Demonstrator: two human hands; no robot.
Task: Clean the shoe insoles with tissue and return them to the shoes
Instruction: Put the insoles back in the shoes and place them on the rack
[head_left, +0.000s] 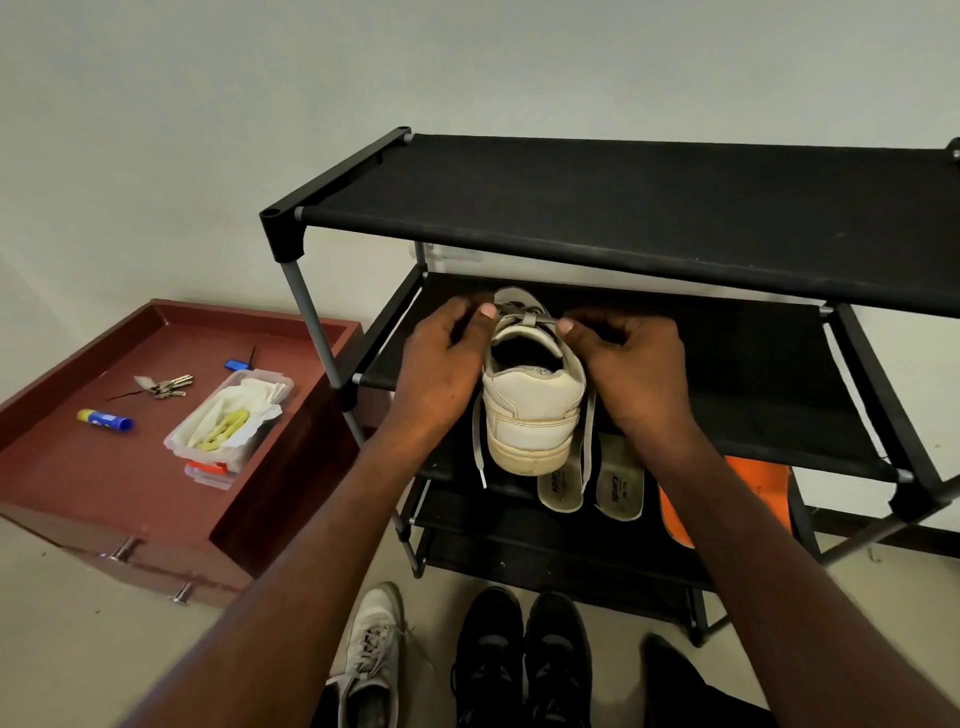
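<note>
1. My left hand (441, 358) and right hand (631, 358) sit on either side of the white shoe (532, 395). Each has its thumb and curled fingers pinching the laces (524, 317) near the tongue, one hand per side of the lacing.

2. The laces look soft and limp. Their loose ends hang down past the heel on both sides, so they give no firm hold on the shoe itself.

3. I judge the shoe light, with a stiff heel cup and sole and a softer upper. The heel counter or the sides by the opening seem the best places to grip it. The rim of the sole looks smooth and scuffed, and perhaps a little slick.

4. The shoe stands on the middle shelf (753, 415) of the black rack (623, 208), sole down. Its heel faces me and overhangs the front edge, its toe points to the wall, and its long axis runs straight away from me.

5. The opening is dark; whether an insole lies inside I cannot tell.

6. Two pale insoles (592, 483) lie flat on the shelf below, just right of the heel, lengthwise like the shoe.

7. The tissue box (228, 421) rests on the red cabinet (104, 467) to my left, well apart.
</note>
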